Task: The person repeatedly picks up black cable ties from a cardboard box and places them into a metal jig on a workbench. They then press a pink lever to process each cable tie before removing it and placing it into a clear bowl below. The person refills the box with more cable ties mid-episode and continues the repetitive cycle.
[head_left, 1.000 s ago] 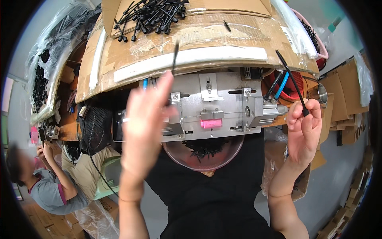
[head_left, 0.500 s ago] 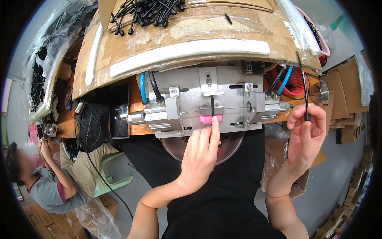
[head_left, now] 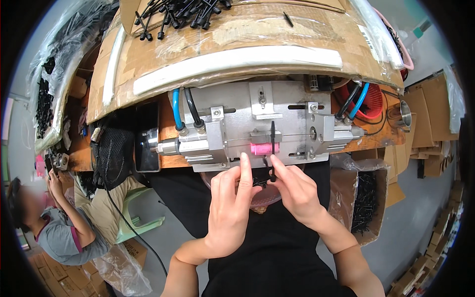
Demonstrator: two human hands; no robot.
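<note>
My right hand (head_left: 298,193) pinches a thin black rod with a thicker end (head_left: 272,133) between thumb and fingertips. The rod points away from me, over a pink block (head_left: 260,148) at the front of the metal fixture (head_left: 292,106). My left hand (head_left: 228,208) is open, its index finger stretched toward the block's left end and its thumb apart. A small dark piece (head_left: 265,161) shows just below the block, too blurred to name. Beneath both hands is a translucent bowl (head_left: 269,196) with dark pieces, mostly hidden.
Metal cylinders (head_left: 203,147) with blue and black hoses flank the fixture. Behind it, a cardboard sheet (head_left: 237,39) bears a pile of black rods (head_left: 198,12). An open box (head_left: 366,198) of black parts stands at right. Another person (head_left: 69,232) works at far left.
My right hand has come in from the right with the black rod. My left hand has drawn back from the pink block; the rod it touched no longer lies against the fixture's stop.
</note>
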